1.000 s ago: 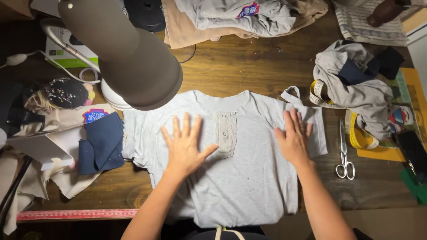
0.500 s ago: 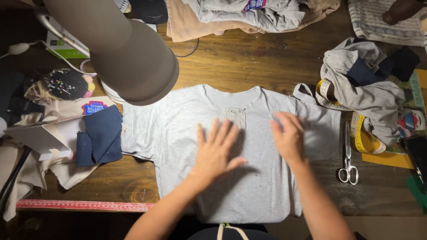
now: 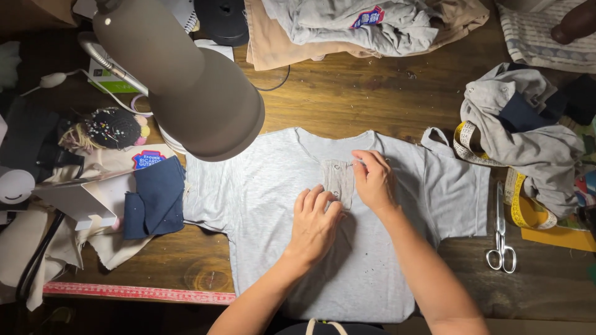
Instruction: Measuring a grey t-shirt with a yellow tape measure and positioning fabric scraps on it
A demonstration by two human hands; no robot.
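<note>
the grey shirt [image 3: 298, 211] lies flat on the wooden table [image 3: 347, 93], its small button strip [image 3: 339, 180] between the two hands. half a second ago both hands lay flat and spread lower on the cloth; now they have drawn in to the strip. the left hand [image 3: 315, 223] rests palm down, fingers together, touching the strip's lower edge. the right hand [image 3: 374, 180] curls at the strip's top corner, fingertips pinching something too small to tell. scissors [image 3: 501, 232] lie well right of the right hand; a lamp [image 3: 186, 80] hangs up left of the left.
</note>
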